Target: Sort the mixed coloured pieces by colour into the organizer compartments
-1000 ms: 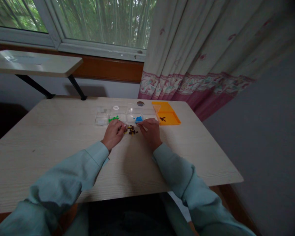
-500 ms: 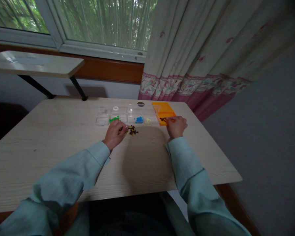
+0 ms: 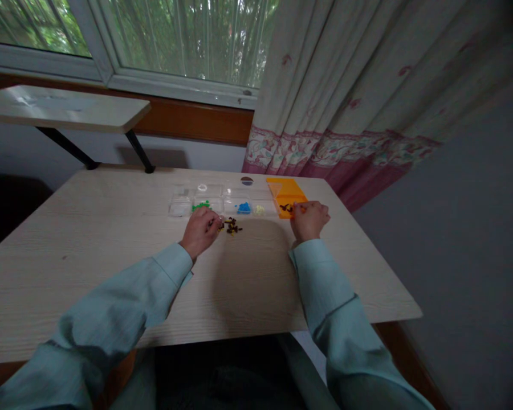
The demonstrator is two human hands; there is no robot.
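My left hand [image 3: 202,230] rests on the table beside a small pile of dark brown and yellow pieces [image 3: 232,226]. Its fingers are curled together, and what is between them is too small to make out. At the right, my right hand [image 3: 310,219] is at the near right corner of an open orange box [image 3: 287,187]. Its fingers are pinched, with their tips partly hidden. Small dark pieces [image 3: 285,208] lie in the box, just left of those fingertips.
Clear plastic compartment trays [image 3: 180,208] stand behind the pile. They hold green pieces [image 3: 202,204], blue pieces [image 3: 243,208] and pale yellow pieces [image 3: 259,210]. A raised shelf [image 3: 68,108] is at the back left; a curtain [image 3: 316,114] hangs behind the table.
The view has shifted slightly. Both hands keep nearly the same places, the left by the pile and the right at the orange box, where slightly more of the dark pieces shows.
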